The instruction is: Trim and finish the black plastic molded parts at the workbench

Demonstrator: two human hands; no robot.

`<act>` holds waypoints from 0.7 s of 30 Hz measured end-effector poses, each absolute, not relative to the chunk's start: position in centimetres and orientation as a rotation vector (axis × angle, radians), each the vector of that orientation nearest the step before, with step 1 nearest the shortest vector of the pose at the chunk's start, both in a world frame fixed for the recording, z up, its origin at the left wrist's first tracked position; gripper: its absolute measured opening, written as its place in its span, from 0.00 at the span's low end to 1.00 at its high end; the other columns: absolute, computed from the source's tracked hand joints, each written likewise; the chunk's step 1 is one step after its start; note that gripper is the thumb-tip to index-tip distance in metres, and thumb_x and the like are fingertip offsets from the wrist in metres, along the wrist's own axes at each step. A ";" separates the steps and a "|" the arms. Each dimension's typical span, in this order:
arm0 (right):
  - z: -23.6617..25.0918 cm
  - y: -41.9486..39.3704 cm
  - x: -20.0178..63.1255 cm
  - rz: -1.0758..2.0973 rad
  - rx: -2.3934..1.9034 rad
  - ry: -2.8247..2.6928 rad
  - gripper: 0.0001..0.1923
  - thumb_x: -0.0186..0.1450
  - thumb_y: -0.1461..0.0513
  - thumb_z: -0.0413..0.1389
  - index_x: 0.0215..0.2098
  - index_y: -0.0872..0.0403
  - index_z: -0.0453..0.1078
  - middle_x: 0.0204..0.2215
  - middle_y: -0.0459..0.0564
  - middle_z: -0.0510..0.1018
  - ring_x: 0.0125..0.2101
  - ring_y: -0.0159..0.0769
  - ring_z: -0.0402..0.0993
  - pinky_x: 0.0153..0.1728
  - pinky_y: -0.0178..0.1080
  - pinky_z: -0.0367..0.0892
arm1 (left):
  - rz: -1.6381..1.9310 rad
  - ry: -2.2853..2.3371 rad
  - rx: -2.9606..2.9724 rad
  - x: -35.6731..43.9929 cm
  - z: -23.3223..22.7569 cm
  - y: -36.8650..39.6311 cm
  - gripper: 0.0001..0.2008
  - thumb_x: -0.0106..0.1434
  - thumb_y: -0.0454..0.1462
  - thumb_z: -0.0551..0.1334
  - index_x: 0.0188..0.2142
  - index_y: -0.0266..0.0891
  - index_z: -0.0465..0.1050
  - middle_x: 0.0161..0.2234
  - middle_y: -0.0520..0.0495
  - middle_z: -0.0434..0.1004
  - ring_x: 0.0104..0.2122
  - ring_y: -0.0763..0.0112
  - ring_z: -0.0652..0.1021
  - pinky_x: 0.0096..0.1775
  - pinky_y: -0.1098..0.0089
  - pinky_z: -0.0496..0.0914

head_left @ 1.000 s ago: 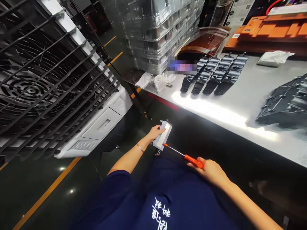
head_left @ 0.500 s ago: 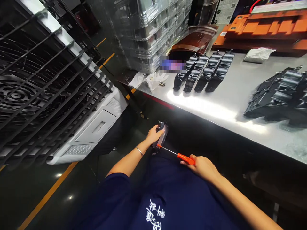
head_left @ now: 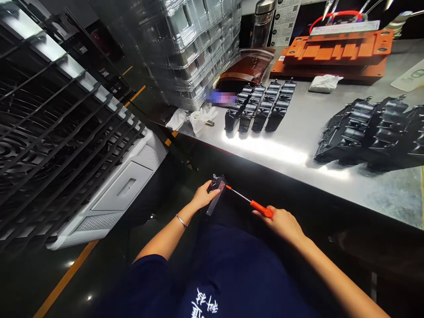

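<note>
Two bare hands meet near the middle of the head view. The left hand [head_left: 200,196] is closed in a thumb-over pinch around a small black part with a flat, glossy strip face [head_left: 216,199], which lies tilted at the centre of the frame. The right hand [head_left: 285,225], to the lower right, is wrapped around a red-handled screwdriver with a thin steel shaft [head_left: 253,203]. Its orange tip points at the upper end of the part; whether it touches cannot be told. Good handling here, as I judge it, asks for a firm left pinch, the thumb well away from the tip, and the shaft square to whatever face it meets, since a slanted push could skid.

As for edges, the front of the brushed-metal table [head_left: 304,106] slants from centre left to the lower right, above both hands. Near that edge stand ribbed black cylindrical-topped parts [head_left: 261,108], with a second such cluster [head_left: 371,132] at the right. A grey-and-white fan housing [head_left: 122,185] bounds the left. The dark band between table and navy shirt [head_left: 245,265] seems the easiest room for turning the wrists.
</note>
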State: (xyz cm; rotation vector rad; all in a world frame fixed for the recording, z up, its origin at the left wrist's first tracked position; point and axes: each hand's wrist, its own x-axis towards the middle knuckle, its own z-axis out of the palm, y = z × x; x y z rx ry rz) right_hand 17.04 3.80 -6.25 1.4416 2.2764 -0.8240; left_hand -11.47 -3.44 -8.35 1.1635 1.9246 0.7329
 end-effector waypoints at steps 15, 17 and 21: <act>-6.1 2.6 18.6 -1.110 1.212 2.330 0.26 0.62 0.40 0.49 0.28 0.52 0.70 0.23 0.51 0.77 0.27 0.41 0.75 0.25 0.35 0.56 | 0.975 1.698 0.231 -13.1 -8.9 -3.7 0.17 0.51 0.41 0.70 0.38 0.34 0.74 0.30 0.45 0.79 0.31 0.65 0.79 0.38 0.67 0.73; -5.9 2.4 19.3 -1.174 1.094 2.372 0.25 0.60 0.40 0.52 0.25 0.52 0.70 0.23 0.50 0.76 0.26 0.40 0.74 0.24 0.35 0.54 | 0.915 1.674 0.143 -13.6 -9.2 -4.1 0.15 0.53 0.44 0.69 0.32 0.33 0.74 0.24 0.46 0.77 0.25 0.66 0.77 0.33 0.67 0.73; -6.1 2.8 21.1 -1.173 1.239 2.352 0.23 0.61 0.42 0.52 0.24 0.52 0.69 0.22 0.50 0.76 0.26 0.40 0.74 0.24 0.35 0.52 | 0.738 1.680 0.247 -14.2 -8.6 -5.0 0.18 0.48 0.44 0.72 0.33 0.33 0.74 0.24 0.48 0.77 0.23 0.70 0.76 0.29 0.71 0.70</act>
